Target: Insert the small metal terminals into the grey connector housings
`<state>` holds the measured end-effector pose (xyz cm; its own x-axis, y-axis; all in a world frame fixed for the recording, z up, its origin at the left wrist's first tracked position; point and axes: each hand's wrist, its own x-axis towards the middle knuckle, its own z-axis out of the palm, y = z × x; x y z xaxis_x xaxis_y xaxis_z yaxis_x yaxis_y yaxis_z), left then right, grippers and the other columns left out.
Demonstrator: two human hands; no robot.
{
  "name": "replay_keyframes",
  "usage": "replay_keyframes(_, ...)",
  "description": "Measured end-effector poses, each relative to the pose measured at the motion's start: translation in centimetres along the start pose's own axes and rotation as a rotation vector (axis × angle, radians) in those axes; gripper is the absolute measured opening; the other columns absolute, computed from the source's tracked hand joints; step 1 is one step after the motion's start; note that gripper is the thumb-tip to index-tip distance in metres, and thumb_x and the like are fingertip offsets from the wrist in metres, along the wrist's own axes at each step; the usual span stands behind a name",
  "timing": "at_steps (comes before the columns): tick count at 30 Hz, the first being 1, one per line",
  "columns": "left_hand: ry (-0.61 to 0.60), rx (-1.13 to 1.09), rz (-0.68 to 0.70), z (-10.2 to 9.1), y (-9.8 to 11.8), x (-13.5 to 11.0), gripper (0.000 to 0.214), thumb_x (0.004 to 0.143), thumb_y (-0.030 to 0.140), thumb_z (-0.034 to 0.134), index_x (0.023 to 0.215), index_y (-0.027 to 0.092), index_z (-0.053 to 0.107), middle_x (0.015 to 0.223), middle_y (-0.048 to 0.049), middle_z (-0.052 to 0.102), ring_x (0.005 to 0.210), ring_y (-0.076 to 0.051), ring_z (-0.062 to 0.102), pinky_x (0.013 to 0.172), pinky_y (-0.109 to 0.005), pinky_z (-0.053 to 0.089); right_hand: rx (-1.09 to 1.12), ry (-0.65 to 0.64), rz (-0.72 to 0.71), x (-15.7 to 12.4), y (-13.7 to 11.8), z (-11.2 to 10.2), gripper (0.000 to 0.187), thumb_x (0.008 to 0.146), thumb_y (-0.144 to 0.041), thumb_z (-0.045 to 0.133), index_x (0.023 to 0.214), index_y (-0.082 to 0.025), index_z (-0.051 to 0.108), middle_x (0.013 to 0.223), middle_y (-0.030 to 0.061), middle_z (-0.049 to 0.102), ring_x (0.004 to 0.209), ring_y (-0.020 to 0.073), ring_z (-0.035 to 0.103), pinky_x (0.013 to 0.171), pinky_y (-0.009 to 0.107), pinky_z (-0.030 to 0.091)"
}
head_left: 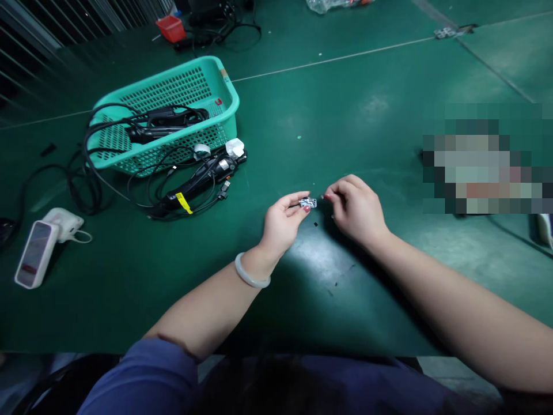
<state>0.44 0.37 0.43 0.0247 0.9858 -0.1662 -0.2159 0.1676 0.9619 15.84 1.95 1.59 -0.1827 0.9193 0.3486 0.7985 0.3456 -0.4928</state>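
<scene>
Between the thumb and fingers of my left hand [283, 222] is a small flat piece with a black and white pattern [311, 203], perhaps a small circuit board; I cannot make out its kind. My right hand [358, 210] is just to the right of it, thumb and forefinger pinched together. A tiny light speck shows at those fingertips, too small to name. The two hands are apart, a little above the green table [276, 311]. Below the patterned piece lies a tiny black bit [315, 224].
A turquoise basket [235, 98] holding black corded tools stands at the back left. In front of it lies a black corded tool [194, 184] with a yellow tag. A phone [37, 253] and a white device [64, 223] are far left. A red bin [171, 29] sits behind.
</scene>
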Motion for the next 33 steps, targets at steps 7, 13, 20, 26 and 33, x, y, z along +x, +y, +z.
replay_keyframes(7,-0.015,-0.028,-0.015,0.0,-0.2,0.0,0.027,0.066,0.009,0.072,0.092,0.015,0.067,0.094,-0.0062,0.071,0.086,-0.015,0.066,0.092,-0.037,0.049,-0.004,0.020,-0.147,-0.7,-1.3,-0.4,0.023,0.090,-0.026,0.044,0.081,-0.019,0.063,0.087,0.0089,0.063,0.079,0.0198,0.059,0.068,0.032,0.048)
replay_keyframes(13,-0.018,-0.026,-0.021,0.0,-0.2,-0.1,0.026,0.066,0.011,0.073,0.091,0.016,0.067,0.093,-0.0057,0.071,0.086,-0.015,0.066,0.094,-0.038,0.047,0.050,-0.001,-0.119,-0.9,-1.4,-0.5,0.025,0.089,-0.032,0.048,0.085,-0.022,0.070,0.087,0.0074,0.065,0.081,0.0200,0.061,0.071,0.033,0.049)
replay_keyframes(20,0.018,-0.107,-0.054,0.0,0.4,0.0,0.015,0.078,0.018,0.065,0.092,0.016,0.064,0.092,-0.0056,0.070,0.087,-0.014,0.067,0.089,-0.033,0.050,0.146,-0.003,0.097,0.3,1.7,-2.4,0.023,0.085,-0.036,0.054,0.083,-0.023,0.073,0.086,0.0070,0.069,0.079,0.0211,0.063,0.070,0.035,0.049)
replay_keyframes(26,0.041,-0.223,-0.105,-0.1,1.0,0.1,0.010,0.086,0.020,0.054,0.092,0.016,0.062,0.088,-0.0041,0.069,0.084,-0.013,0.069,0.086,-0.031,0.051,0.173,-0.509,0.098,1.2,5.4,-3.3,0.028,0.068,-0.047,0.069,0.083,-0.024,0.070,0.079,0.0020,0.069,0.069,0.0184,0.062,0.062,0.032,0.047)
replay_keyframes(33,0.017,-0.179,-0.069,0.0,0.3,0.1,0.022,0.072,0.015,0.071,0.090,0.015,0.059,0.089,-0.0046,0.068,0.086,-0.014,0.068,0.088,-0.032,0.050,0.041,-0.436,-0.098,0.7,4.0,-2.3,0.011,0.080,-0.029,0.060,0.075,-0.022,0.067,0.079,0.0024,0.066,0.075,0.0180,0.061,0.071,0.032,0.047)
